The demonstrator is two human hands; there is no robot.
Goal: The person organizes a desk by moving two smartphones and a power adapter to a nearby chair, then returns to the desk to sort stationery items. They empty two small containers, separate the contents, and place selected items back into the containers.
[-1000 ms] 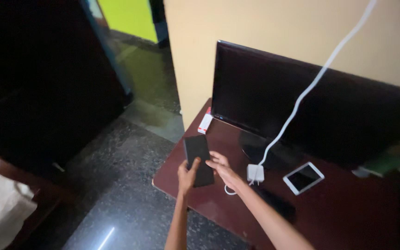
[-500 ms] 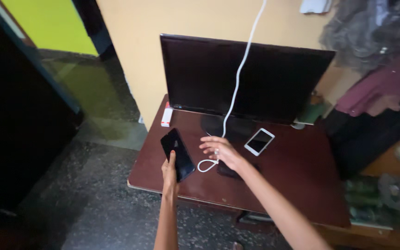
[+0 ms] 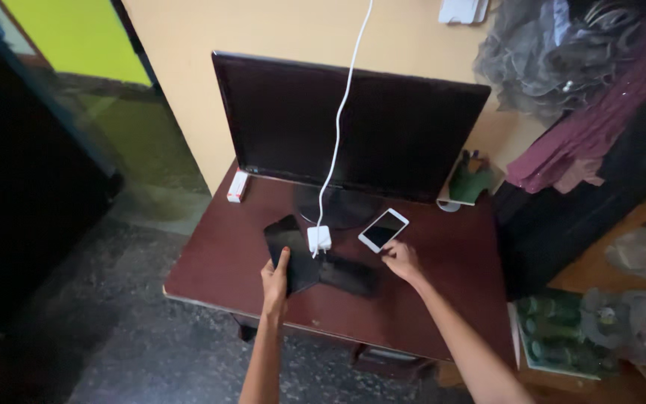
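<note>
Left hand (image 3: 274,280) stays clamped on the flat black phone (image 3: 290,253) at frame centre; right hand (image 3: 402,262), fingers loose, has moved onto the dark-red wooden bench (image 3: 211,262). A small white-and-red box (image 3: 238,186) sits upper left.

My right hand (image 3: 402,260) now rests beside the white phone (image 3: 383,229), away from the cable; the white charger block (image 3: 318,239) hangs over the black phone (image 3: 290,253) in my left hand (image 3: 274,283).

Monitor (image 3: 353,123) at table (image 3: 211,262) rear; box (image 3: 238,186) to its left, cup (image 3: 466,183) right. Before it, left to right: tablet (image 3: 291,251), charger (image 3: 318,239), phone (image 3: 383,229).
</note>
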